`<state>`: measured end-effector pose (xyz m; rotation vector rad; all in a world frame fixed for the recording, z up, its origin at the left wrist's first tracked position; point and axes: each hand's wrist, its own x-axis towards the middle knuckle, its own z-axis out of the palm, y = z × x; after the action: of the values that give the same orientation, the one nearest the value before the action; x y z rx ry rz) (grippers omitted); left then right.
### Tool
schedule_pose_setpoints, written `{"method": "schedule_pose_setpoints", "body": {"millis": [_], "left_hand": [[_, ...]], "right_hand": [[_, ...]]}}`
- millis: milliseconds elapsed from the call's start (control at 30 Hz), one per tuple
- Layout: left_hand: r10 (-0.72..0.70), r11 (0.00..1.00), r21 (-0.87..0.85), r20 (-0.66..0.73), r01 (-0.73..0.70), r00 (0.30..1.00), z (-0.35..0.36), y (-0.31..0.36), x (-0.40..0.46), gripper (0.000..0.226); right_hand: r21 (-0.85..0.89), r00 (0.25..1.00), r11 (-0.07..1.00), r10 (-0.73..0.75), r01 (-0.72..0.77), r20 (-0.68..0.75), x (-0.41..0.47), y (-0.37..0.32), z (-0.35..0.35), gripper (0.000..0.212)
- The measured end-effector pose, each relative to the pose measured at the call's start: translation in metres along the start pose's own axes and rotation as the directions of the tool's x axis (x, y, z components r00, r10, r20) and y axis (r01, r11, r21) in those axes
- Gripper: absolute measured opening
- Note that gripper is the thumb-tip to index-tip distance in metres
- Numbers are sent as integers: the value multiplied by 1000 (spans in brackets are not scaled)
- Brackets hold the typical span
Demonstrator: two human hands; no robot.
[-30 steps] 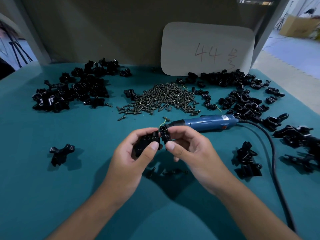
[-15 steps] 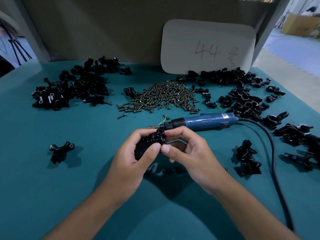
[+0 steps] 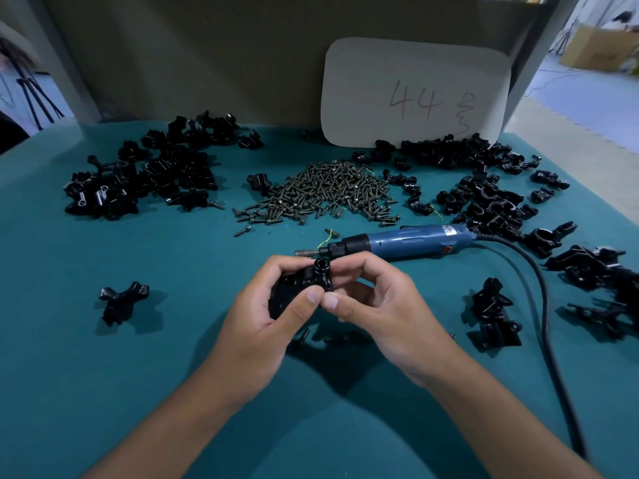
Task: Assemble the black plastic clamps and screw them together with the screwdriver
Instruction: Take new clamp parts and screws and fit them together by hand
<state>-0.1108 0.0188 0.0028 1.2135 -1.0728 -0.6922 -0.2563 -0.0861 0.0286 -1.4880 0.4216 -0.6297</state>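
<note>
Both hands hold a black plastic clamp (image 3: 307, 283) above the teal table, in the middle of the view. My left hand (image 3: 262, 316) cups its larger body, thumb pressed on the front. My right hand (image 3: 373, 305) pinches the smaller piece with the round socket against it; the two thumbs nearly touch. The blue electric screwdriver (image 3: 401, 242) lies on the table just behind my hands, tip pointing left. A heap of dark screws (image 3: 321, 193) sits beyond it. A few loose screws (image 3: 332, 338) lie in shadow under my hands.
Piles of black clamp parts lie at the back left (image 3: 148, 174) and back right (image 3: 484, 195). Single clamps rest at left (image 3: 121, 300) and right (image 3: 494, 316). The screwdriver's black cord (image 3: 543, 305) curves down the right side. A white card marked 44 (image 3: 415, 95) leans against the back wall.
The two clamp pieces, slightly apart a second ago, are now pressed together between my hands. My thumbs have closed toward each other. The screwdriver has stayed in place.
</note>
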Motion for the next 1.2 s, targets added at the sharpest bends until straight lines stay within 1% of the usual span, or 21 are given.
{"method": "schedule_pose_setpoints", "body": {"millis": [67,167,300,400,600,833,1067,1133,1200], "left_hand": [[-6,1000,15,-4,7,1000,-1,0,0,38],[-4,1000,26,-5,4,1000,-1,1,0,35],[43,996,76,-29,-41,999,0,3,0,32],[33,999,45,-36,-31,999,2,3,0,27],[-6,1000,-10,-11,6,1000,2,2,0,27],[-25,1000,8,-28,26,999,2,6,0,26],[-18,1000,12,-36,18,999,3,8,-1,24],[-4,1000,18,-51,5,999,4,9,-1,24],[8,1000,31,-63,-6,998,6,8,-2,24]], "right_hand": [[17,1000,1000,4,-4,-8,0,0,0,27],[25,1000,1000,-1,1,5,-1,-1,1,29],[18,1000,1000,0,0,9,-1,-1,1,28],[0,1000,1000,-1,1,-3,-1,-1,0,26],[-2,1000,1000,5,-5,9,0,-2,-1,27],[14,1000,1000,22,-22,-4,0,-1,-1,25],[32,1000,999,9,-9,5,0,0,-1,25],[21,1000,1000,4,-5,5,0,-1,-1,24],[-38,1000,999,19,-19,12,-1,-1,-2,25]]}}
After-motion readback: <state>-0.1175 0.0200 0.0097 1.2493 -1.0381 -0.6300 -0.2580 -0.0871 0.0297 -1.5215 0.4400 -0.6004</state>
